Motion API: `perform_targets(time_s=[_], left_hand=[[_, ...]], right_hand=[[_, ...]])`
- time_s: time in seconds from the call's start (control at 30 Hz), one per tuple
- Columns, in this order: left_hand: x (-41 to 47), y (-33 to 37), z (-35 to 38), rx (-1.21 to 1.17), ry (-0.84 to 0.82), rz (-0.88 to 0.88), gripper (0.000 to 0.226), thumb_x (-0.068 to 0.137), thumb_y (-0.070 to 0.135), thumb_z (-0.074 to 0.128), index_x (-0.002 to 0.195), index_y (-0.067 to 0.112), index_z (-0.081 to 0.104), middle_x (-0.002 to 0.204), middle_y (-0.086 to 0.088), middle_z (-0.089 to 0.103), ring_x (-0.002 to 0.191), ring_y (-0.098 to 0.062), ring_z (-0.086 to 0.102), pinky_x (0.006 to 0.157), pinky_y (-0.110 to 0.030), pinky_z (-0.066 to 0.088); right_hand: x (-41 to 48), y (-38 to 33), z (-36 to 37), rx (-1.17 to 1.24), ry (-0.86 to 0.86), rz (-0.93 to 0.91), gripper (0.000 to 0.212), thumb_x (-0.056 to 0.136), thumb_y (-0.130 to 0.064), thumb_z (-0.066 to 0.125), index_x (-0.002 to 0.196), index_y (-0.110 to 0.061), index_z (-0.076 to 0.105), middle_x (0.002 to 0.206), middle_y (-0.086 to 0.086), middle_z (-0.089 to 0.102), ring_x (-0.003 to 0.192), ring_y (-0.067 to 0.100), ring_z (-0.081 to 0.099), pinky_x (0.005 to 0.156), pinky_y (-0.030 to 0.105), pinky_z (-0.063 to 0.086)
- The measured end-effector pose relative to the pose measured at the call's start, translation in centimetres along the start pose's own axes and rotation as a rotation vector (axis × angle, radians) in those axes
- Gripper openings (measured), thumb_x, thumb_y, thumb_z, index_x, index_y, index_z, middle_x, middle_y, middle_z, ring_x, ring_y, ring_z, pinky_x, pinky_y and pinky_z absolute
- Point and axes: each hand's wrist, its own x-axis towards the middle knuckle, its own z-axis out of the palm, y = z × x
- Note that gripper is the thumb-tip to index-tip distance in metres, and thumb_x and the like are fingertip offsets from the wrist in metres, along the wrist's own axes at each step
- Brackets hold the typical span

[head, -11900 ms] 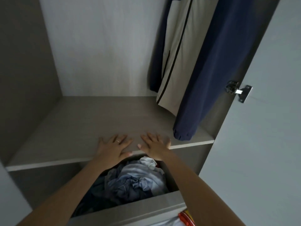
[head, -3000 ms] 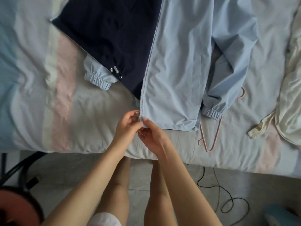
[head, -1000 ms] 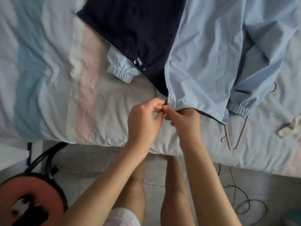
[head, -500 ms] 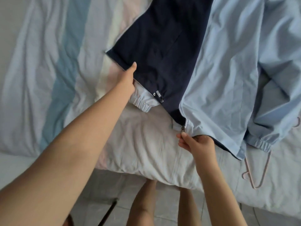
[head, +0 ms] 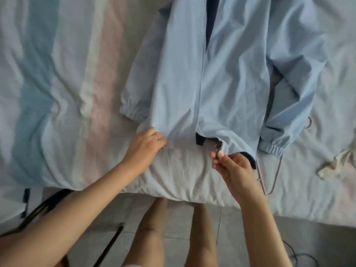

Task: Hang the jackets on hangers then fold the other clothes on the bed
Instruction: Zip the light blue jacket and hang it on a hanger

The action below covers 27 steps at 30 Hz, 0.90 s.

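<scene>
Right hand (head: 234, 168) pinching the zip pull (head: 219, 149), left hand (head: 148, 143) gripping the jacket (head: 231, 74) hem, flat at the bed (head: 57, 93) edge. Hem ends look offset; tug now and the zip may jam. Hanger (head: 274, 176) sits half under the sleeve (head: 289, 112) and could snag.

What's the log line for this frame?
jacket: flat on bed | left hand: grips hem | right hand: pinches zipper pull at hem

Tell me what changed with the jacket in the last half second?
The left hand flipped the open front of the jacket shut, hiding most of the navy lining, and now holds the hem. The right hand still pinches the zipper pull; the pink hanger stays under the sleeve.
</scene>
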Motion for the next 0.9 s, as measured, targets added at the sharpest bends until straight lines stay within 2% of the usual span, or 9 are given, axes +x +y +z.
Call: perform_targets(time_s=[0.07, 0.17, 0.27, 0.33, 0.4, 0.53, 0.63, 0.77, 0.9], left_hand=[[-1.9, -0.9, 1.7, -0.049, -0.031, -0.222, 0.024, 0.075, 0.011, 0.045, 0.082, 0.016, 0.067, 0.082, -0.004, 0.06, 0.078, -0.026, 0.055, 0.064, -0.034, 0.053], [-2.5, 0.8, 3.4, -0.155, -0.064, -0.779, 0.036, 0.07, 0.005, 0.068, 0.104, 0.016, 0.065, 0.116, -0.011, 0.052, 0.102, -0.034, 0.046, 0.09, -0.041, 0.038], [-0.8, 4.6, 4.0, -0.604, 0.158, -1.418, 0.07, 0.063, 0.034, 0.075, 0.121, 0.002, 0.052, 0.128, -0.021, 0.042, 0.119, -0.035, 0.038, 0.099, -0.034, 0.029], [0.2, 6.7, 4.1, -1.078, 0.304, -1.757, 0.073, 0.066, 0.045, 0.077, 0.121, 0.005, 0.052, 0.118, -0.013, 0.049, 0.105, -0.027, 0.049, 0.088, -0.034, 0.043], [1.0, 8.2, 4.4, -1.713, 0.35, -1.764, 0.035, 0.079, 0.039, 0.073, 0.098, 0.014, 0.059, 0.086, -0.002, 0.056, 0.07, -0.012, 0.053, 0.056, -0.024, 0.047], [2.6, 8.5, 4.4, -1.699, 0.31, -1.564, 0.014, 0.087, 0.031, 0.065, 0.081, 0.021, 0.059, 0.072, 0.007, 0.057, 0.045, 0.0, 0.038, 0.034, -0.013, 0.025], [3.4, 7.5, 4.6, -1.69, 0.274, -1.643, 0.024, 0.083, 0.03, 0.071, 0.07, 0.02, 0.053, 0.066, 0.006, 0.049, 0.035, 0.0, 0.032, 0.03, -0.013, 0.018], [3.1, 8.7, 5.3, -1.457, 0.146, -1.823, 0.031, 0.077, 0.031, 0.077, 0.07, 0.018, 0.05, 0.06, 0.004, 0.044, 0.045, -0.007, 0.033, 0.039, -0.018, 0.028], [2.2, 9.1, 5.5, -1.672, 0.208, -1.8, 0.015, 0.089, 0.021, 0.065, 0.077, 0.019, 0.056, 0.068, 0.006, 0.057, 0.056, -0.003, 0.051, 0.048, -0.014, 0.041]], right_hand=[[-0.4, 0.9, -0.9, 0.03, 0.051, 0.022, 0.055, 0.049, -0.043, 0.087, 0.077, -0.002, 0.063, 0.072, 0.006, 0.071, 0.069, 0.008, 0.066, 0.063, 0.017, 0.053], [-1.2, 2.0, -2.0, 0.094, 0.13, 0.043, 0.03, 0.068, -0.023, 0.068, 0.084, -0.002, 0.055, 0.073, 0.004, 0.071, 0.06, 0.005, 0.061, 0.061, 0.016, 0.053], [-1.6, 3.4, -2.7, 0.065, 0.164, 0.057, 0.017, 0.076, -0.016, 0.059, 0.085, -0.001, 0.058, 0.074, 0.003, 0.072, 0.061, 0.004, 0.061, 0.062, 0.015, 0.052], [-1.8, 4.3, -2.8, 0.01, 0.178, 0.08, 0.006, 0.086, -0.006, 0.056, 0.083, -0.001, 0.058, 0.072, 0.004, 0.072, 0.062, 0.005, 0.063, 0.061, 0.015, 0.052], [-1.7, 4.8, -2.3, 0.042, 0.17, 0.112, 0.009, 0.092, 0.001, 0.05, 0.086, 0.0, 0.056, 0.07, 0.004, 0.071, 0.061, 0.005, 0.063, 0.06, 0.015, 0.053], [-1.4, 4.7, -1.0, 0.162, 0.129, 0.188, 0.01, 0.094, 0.003, 0.049, 0.087, 0.001, 0.057, 0.069, 0.004, 0.071, 0.06, 0.005, 0.064, 0.061, 0.016, 0.054], [-1.3, 4.8, -0.7, 0.124, 0.113, 0.302, 0.011, 0.093, 0.0, 0.054, 0.082, 0.002, 0.058, 0.071, 0.006, 0.071, 0.06, 0.006, 0.064, 0.062, 0.016, 0.055], [-1.3, 5.1, -0.7, -0.056, 0.1, 0.418, 0.009, 0.091, -0.002, 0.059, 0.084, 0.004, 0.062, 0.074, 0.008, 0.069, 0.056, 0.003, 0.064, 0.06, 0.014, 0.055], [-1.4, 5.0, -0.2, -0.127, 0.076, 0.452, 0.008, 0.09, -0.002, 0.061, 0.082, 0.001, 0.064, 0.076, 0.01, 0.069, 0.059, 0.007, 0.065, 0.063, 0.016, 0.056]])
